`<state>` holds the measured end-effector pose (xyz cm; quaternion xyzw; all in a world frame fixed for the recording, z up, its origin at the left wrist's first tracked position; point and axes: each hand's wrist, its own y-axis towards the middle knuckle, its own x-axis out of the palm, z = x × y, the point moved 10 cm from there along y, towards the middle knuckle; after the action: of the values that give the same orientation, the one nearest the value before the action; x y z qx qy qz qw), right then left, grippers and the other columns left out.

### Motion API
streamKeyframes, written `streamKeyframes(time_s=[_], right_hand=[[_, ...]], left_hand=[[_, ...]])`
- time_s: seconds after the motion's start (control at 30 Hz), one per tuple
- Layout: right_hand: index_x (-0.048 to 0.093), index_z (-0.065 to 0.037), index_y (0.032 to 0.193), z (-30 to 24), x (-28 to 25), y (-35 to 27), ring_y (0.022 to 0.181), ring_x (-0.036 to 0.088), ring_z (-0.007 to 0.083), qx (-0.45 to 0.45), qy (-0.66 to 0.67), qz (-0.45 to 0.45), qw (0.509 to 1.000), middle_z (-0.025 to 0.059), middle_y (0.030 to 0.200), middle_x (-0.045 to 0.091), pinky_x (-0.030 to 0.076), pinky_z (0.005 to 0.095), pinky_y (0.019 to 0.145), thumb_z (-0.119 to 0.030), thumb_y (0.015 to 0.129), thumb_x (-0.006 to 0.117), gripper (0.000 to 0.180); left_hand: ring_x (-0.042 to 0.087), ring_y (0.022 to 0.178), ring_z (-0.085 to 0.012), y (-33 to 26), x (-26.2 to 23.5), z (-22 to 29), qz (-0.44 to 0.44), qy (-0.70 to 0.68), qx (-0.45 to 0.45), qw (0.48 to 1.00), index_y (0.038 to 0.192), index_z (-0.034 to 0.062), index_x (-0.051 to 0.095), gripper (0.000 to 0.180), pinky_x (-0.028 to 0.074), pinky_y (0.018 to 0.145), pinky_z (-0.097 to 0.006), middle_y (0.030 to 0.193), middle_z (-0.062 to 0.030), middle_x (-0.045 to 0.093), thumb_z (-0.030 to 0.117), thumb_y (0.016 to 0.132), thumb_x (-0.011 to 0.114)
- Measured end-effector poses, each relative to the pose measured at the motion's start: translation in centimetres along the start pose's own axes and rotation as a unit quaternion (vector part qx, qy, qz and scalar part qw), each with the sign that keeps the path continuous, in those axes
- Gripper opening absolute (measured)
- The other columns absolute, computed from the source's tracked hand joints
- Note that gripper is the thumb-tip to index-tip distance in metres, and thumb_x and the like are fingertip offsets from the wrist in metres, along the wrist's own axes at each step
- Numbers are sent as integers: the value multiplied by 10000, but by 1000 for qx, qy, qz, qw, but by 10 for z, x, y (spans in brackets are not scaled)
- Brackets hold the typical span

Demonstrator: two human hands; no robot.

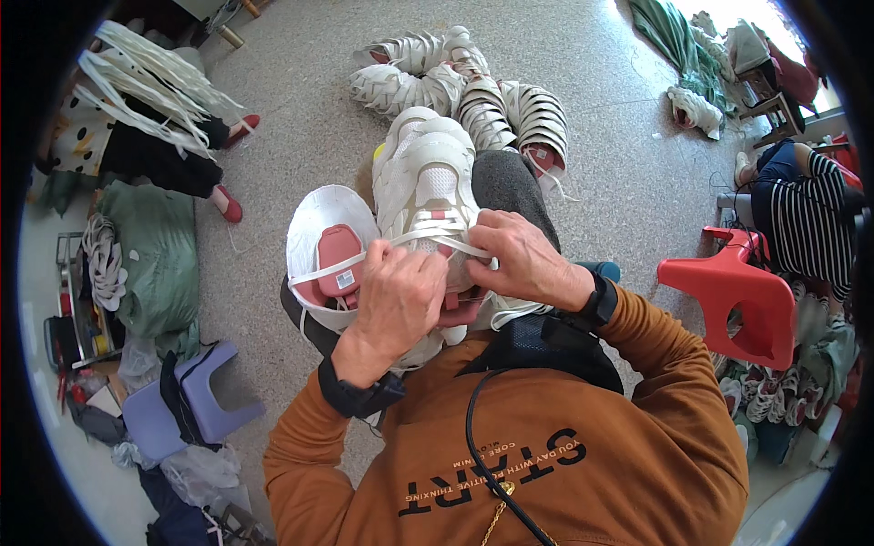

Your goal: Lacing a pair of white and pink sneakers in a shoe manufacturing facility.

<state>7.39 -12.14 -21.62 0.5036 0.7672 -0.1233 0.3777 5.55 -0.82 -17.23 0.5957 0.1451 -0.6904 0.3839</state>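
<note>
Right hand [521, 255] is pinching a lace [462, 244] on the shoe [437, 150] lying just beside the right knee [512, 187]; left hand [396, 298] is holding its fingers curled, grip unclear; lacing is looking partly done, upper rows apparently remaining.

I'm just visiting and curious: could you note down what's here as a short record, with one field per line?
Left hand: the left hand is curled over the shoe; its exact grip is hidden
Right hand: the right hand pinches a white lace
Shoe: a white shoe, toe pointing away from the wearer
Beside it: a white round container with pink pieces inside
Floor ahead: curved stacks of shoe parts
Seats: red chair at right, purple chair at left
Others: a person in a striped top, far right
</note>
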Motion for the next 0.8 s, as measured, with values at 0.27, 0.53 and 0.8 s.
streamKeyframes(time_s=[0.27, 0.53, 0.8], right_hand=[[561, 4, 927, 24, 1, -13, 813, 575, 303, 53, 91, 54, 993, 134, 894, 537, 492, 395, 741, -68, 794, 646, 173], [536, 0, 1075, 14, 2, -17, 846, 598, 279, 35, 92, 49, 994, 139, 983, 547, 514, 373, 779, -65, 846, 667, 271], [549, -5, 1121, 6, 1, -21, 893, 616, 303, 18, 79, 61, 995, 146, 1017, 564, 519, 388, 792, -88, 863, 722, 321]], left_hand=[[581, 668, -345, -155, -30, -43, -205, -135, -166, 955, 745, 55, 534, 178, 407, 690, -436, 670, -127, 571, 91, 865, 660], [599, 696, -332, -127, -23, -31, -260, -182, -190, 929, 832, 51, 593, 271, 443, 687, -423, 720, -104, 584, 251, 843, 776], [579, 1032, -297, 17, 16, -16, -11, 77, -29, 997, 1052, 27, 642, 244, 443, 972, -456, 1064, -120, 592, 148, 844, 682]])
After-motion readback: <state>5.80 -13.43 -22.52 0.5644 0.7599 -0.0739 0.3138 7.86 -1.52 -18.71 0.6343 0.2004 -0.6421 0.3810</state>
